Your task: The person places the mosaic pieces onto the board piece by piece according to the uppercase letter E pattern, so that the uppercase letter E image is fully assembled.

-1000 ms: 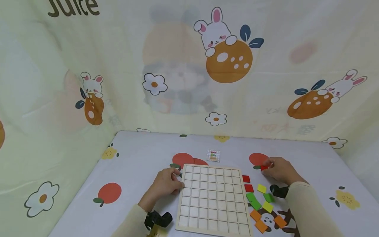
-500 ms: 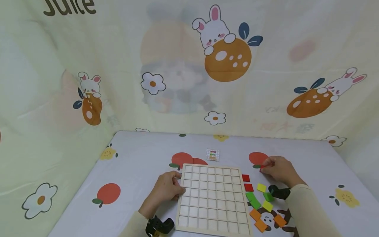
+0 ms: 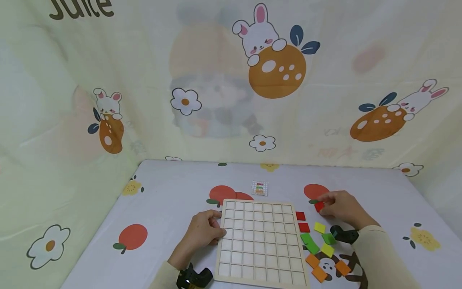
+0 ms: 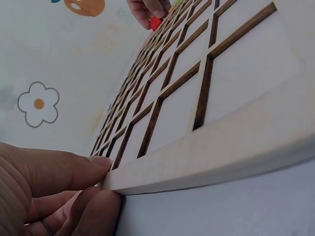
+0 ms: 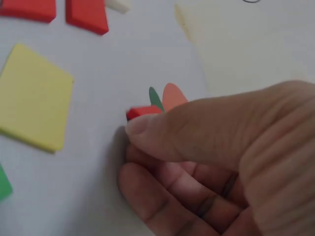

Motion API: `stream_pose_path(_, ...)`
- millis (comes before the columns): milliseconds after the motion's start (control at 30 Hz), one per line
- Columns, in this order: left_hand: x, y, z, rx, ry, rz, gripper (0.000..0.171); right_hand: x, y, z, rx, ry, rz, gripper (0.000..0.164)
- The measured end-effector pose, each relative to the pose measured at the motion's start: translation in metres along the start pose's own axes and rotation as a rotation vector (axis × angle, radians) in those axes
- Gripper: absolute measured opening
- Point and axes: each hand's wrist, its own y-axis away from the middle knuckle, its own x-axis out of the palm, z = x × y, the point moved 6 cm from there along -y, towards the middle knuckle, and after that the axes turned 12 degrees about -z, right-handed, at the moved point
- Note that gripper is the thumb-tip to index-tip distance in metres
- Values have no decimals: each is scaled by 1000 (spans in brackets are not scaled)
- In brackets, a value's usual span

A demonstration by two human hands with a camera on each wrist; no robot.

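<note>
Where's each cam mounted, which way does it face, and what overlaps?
Head: on the head, facing forward and down at the grid board, loose tiles and printed backdrop; left hand, right hand and both sleeves show.
Left wrist: low along the grid board; left hand at its edge, right hand beyond.
Right wrist: down at the cloth, a yellow tile and, at top, two red tiles; only the right hand shows.
Shared: head and left wrist both see the grid board; all three catch the pinched red tile.
</note>
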Motion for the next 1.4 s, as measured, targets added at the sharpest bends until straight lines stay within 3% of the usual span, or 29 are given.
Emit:
stream_pose_path(367, 2, 1, -1, -3, 27, 26, 48, -1, 2, 10, -96, 138, -4, 31)
stream_pose_path(567, 4, 0, 2, -35, 34, 18, 48, 3, 10, 16, -106, 93, -50, 34)
stream_pose_path(833, 6, -1, 4, -28, 35, 15, 47, 13, 23, 35, -157, 40, -99, 38)
stream_pose_path(1400, 6, -2, 8, -76, 53, -1, 48, 46, 31, 85, -228, -59, -19, 30)
